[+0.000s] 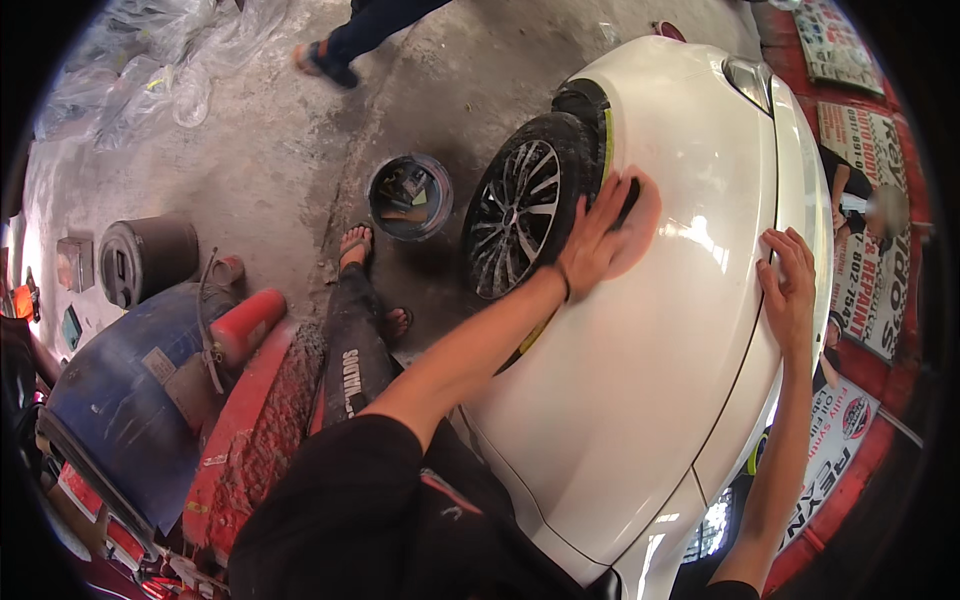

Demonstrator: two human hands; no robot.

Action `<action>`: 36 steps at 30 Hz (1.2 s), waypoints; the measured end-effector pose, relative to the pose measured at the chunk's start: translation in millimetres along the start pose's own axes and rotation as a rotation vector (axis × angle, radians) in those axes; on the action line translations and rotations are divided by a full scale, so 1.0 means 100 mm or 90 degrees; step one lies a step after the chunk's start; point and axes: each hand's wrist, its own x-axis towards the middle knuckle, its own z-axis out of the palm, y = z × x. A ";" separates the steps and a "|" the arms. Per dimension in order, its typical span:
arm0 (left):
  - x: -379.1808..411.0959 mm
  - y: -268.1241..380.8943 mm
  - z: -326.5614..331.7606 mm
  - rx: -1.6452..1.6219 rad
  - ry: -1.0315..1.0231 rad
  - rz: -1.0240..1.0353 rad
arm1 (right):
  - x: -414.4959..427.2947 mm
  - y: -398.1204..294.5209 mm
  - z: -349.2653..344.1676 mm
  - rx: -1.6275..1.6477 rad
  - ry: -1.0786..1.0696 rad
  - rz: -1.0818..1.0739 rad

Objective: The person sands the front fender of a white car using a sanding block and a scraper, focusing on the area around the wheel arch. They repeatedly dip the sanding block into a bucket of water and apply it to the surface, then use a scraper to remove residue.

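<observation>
My left hand (596, 236) lies flat on the front fender (600, 352) of a white car, just above the wheel arch. Beneath its fingers is a blurred, rounded orange-pink pad (643, 232), pressed against the paint; its exact kind is unclear. A dark band wraps that wrist. Further across, my right hand (787, 289) rests by its fingertips near the seam between fender and hood (799, 187), fingers slightly bent and holding nothing. Yellow-green masking tape (608, 142) edges the wheel arch above the front wheel (517, 214), which has a black-and-silver alloy rim.
A round tub (375, 214) holding small items stands beside my foot. Left are a blue drum (112, 405), a red cylinder (251, 322) and a dark bucket (161, 255). Plastic sheeting (142, 82) covers some floor. A person's leg (367, 34) and other people (851, 184) are nearby.
</observation>
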 end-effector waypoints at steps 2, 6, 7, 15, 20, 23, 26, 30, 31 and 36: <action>0.18 0.02 -0.03 0.013 0.013 -0.028 | 0.01 -0.03 0.00 0.017 -0.006 0.012; -0.69 0.18 0.10 0.015 -0.023 -0.009 | -0.07 -0.05 -0.03 0.005 -0.011 0.035; -0.87 0.23 0.14 0.016 -0.028 -0.018 | -0.09 -0.05 -0.03 -0.018 -0.011 0.026; 1.00 -0.16 -0.03 0.066 0.084 -0.020 | 0.04 -0.11 -0.03 0.015 0.005 0.017; -0.04 0.15 0.08 -0.028 0.038 -0.031 | -0.10 0.03 -0.01 -0.009 -0.001 0.018; -0.47 0.35 0.17 0.015 0.007 -0.091 | -0.13 0.03 -0.01 -0.014 -0.002 0.013; 0.30 0.16 0.12 0.019 0.039 -0.060 | -0.10 0.00 -0.05 0.003 0.001 0.020; 1.06 -0.17 0.02 0.179 0.073 -0.023 | 0.05 -0.03 -0.04 0.015 0.003 0.001; 1.11 -0.12 0.01 0.092 0.074 -0.067 | 0.03 0.00 -0.03 0.014 0.006 0.004; -0.60 0.32 0.17 0.082 -0.020 -0.037 | -0.09 0.03 -0.04 0.004 0.001 0.028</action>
